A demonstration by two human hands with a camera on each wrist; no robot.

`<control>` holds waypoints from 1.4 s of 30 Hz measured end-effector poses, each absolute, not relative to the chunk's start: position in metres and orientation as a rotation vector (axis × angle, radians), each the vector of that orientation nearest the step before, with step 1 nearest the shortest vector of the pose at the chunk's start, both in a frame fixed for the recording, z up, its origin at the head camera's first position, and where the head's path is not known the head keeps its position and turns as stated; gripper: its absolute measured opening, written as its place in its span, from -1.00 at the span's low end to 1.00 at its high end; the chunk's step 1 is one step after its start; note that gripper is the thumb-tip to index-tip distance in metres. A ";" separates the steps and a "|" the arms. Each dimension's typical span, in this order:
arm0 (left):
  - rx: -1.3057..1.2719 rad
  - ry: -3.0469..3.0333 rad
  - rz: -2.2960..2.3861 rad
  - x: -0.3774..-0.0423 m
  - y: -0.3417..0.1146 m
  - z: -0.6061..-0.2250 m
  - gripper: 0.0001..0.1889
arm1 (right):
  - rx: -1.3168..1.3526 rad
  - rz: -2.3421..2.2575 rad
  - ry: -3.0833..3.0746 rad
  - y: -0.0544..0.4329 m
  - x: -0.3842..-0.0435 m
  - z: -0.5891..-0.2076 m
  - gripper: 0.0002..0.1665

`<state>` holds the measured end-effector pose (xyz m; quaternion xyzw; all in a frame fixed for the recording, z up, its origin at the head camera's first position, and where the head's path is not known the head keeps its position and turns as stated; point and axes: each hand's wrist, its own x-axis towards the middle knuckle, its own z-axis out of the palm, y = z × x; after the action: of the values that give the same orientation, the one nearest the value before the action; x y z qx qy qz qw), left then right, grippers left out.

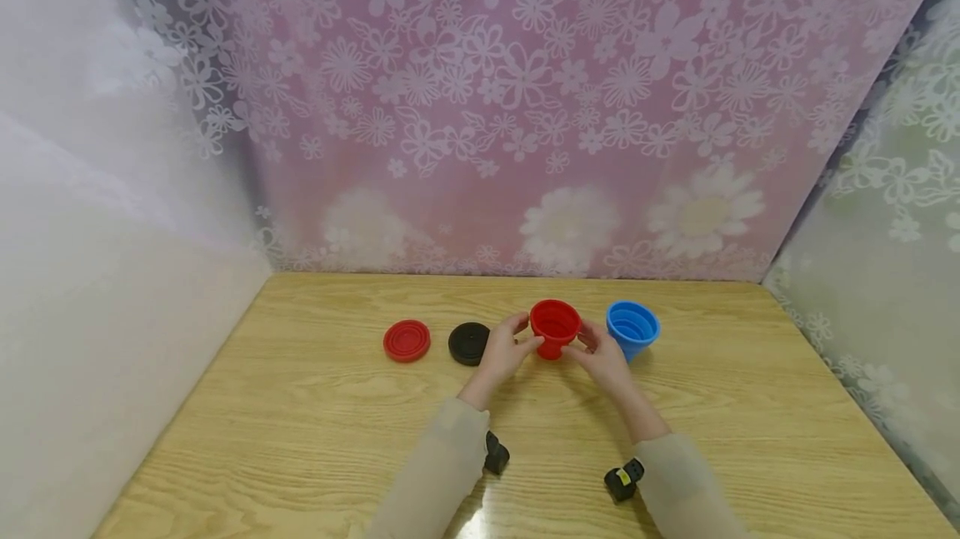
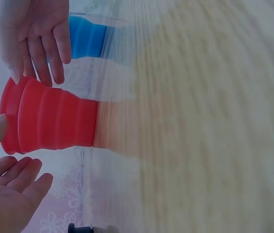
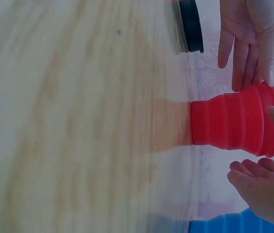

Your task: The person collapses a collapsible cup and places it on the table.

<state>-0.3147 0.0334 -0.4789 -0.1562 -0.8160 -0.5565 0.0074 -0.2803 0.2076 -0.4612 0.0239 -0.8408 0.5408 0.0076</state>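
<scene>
A red collapsible cup (image 1: 553, 346), fully extended, stands upright on the wooden table between both hands. At its left side is my left hand (image 1: 504, 353), thumb near the rim and fingers loosely extended; in the left wrist view a gap shows between those fingers and the cup wall. On the opposite side my right hand (image 1: 606, 361) has its thumb near the rim, its relaxed fingers apart from the wall in the right wrist view. Whether the thumbs touch the cup is hard to tell. Just beyond the right hand stands an extended blue collapsible cup (image 1: 633, 324), partly covered by that hand.
Left of the hands lie a flat black ribbed disc (image 1: 468, 344), partly behind the left hand, and a flat red disc (image 1: 407, 341) with concentric rings. A pink floral curtain (image 1: 480, 106) closes off the table's back edge, with pale panels at both sides.
</scene>
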 end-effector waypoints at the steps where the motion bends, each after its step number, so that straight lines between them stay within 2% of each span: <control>1: -0.482 -2.562 -1.730 -0.314 0.034 -0.478 -0.48 | 0.080 1.699 -2.617 0.206 -0.280 -0.462 -0.26; 12: -0.480 -2.594 -1.690 -0.311 0.035 -0.473 -0.54 | 0.045 1.721 -2.576 0.200 -0.278 -0.459 -0.33; 29: -0.430 -2.505 -1.830 -0.282 0.010 -0.434 -0.51 | 0.055 1.992 -2.362 0.183 -0.255 -0.431 -0.33; 42: -0.429 -2.356 -1.978 -0.265 -0.022 -0.422 -0.56 | 0.209 2.029 -2.319 0.165 -0.244 -0.415 -0.41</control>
<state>-0.2648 -0.0217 -0.4215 -0.1381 -0.7583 -0.6368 0.0179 -0.2444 0.1655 -0.4149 0.0675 -0.7506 0.6567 0.0266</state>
